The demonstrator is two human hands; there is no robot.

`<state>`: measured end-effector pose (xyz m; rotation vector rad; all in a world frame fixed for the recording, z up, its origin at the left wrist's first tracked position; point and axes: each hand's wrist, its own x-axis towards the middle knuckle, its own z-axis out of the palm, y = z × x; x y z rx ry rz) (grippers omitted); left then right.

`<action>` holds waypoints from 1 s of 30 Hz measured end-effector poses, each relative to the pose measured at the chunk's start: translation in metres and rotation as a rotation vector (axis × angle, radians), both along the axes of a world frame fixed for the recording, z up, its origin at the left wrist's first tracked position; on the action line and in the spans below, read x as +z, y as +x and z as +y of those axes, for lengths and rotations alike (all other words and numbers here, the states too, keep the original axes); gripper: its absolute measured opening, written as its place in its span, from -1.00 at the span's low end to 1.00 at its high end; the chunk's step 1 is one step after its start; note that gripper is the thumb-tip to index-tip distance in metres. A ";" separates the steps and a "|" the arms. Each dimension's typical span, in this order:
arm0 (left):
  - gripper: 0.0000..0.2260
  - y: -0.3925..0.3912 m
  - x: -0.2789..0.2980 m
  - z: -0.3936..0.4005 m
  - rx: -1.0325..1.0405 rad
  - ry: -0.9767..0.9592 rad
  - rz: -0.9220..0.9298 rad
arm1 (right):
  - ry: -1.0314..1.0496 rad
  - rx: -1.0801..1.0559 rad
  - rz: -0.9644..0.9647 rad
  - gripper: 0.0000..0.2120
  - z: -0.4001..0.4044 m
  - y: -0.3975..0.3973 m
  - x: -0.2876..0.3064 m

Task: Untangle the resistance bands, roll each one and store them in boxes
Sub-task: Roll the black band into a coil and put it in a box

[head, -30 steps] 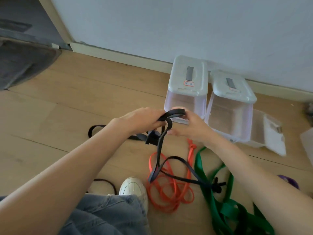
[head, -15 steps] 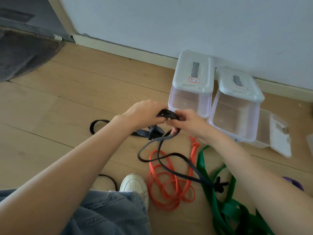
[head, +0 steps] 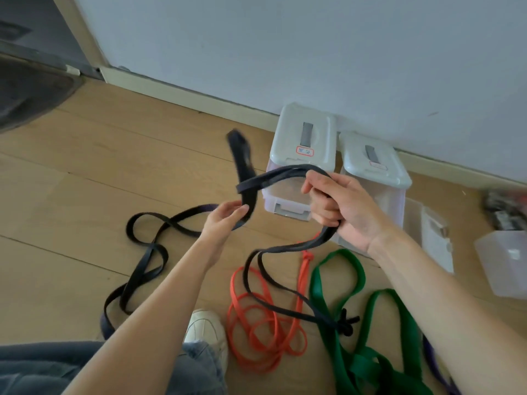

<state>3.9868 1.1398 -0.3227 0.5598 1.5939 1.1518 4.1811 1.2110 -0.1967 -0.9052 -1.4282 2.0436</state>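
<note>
Right hand (head: 339, 206) grips black band (head: 273, 175) raised before box (head: 302, 149); left hand (head: 225, 218) pinches its blurred loop.

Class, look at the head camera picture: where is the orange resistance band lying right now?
The orange band lies loose on the wooden floor, low centre, between the white shoe and the green band.
</note>
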 end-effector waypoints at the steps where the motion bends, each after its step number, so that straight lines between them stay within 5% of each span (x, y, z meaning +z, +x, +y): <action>1: -0.73 0.000 0.004 0.001 -0.058 0.020 -0.003 | 0.011 0.005 -0.043 -0.78 0.000 -0.002 -0.001; 6: -0.81 -0.007 0.027 0.005 -0.374 -0.014 0.113 | 0.330 0.071 -0.665 -0.70 -0.003 -0.029 -0.020; 9: -0.89 -0.014 0.049 0.000 -0.616 -0.059 0.297 | 0.293 0.005 -0.790 -0.70 -0.002 -0.037 -0.039; 14: -0.91 -0.075 0.082 -0.004 -0.311 -0.040 0.432 | 0.364 -0.075 -1.054 -0.77 0.007 -0.029 -0.061; 16: -0.90 -0.099 0.082 -0.007 -0.180 -0.043 0.513 | 0.362 -0.098 -1.033 -0.77 0.008 -0.024 -0.064; 18: -0.95 -0.108 0.073 -0.008 -0.387 -0.189 0.733 | 0.340 -0.096 -0.907 -0.74 0.006 -0.022 -0.062; 22: -0.64 -0.100 0.065 -0.003 -0.730 -0.558 1.299 | 0.509 -0.020 -0.833 -0.84 0.005 -0.022 -0.040; 26: -0.15 -0.059 0.095 0.016 -0.939 -0.258 1.094 | 0.707 0.245 -0.922 -0.88 0.006 -0.004 0.005; 28: -0.16 -0.020 0.128 0.023 -1.037 -0.049 0.860 | 0.750 0.290 -0.916 -0.84 0.000 0.007 0.036; 30: -0.37 0.019 0.162 0.026 -1.090 0.110 0.677 | 0.719 0.235 -0.821 -0.80 -0.008 0.021 0.071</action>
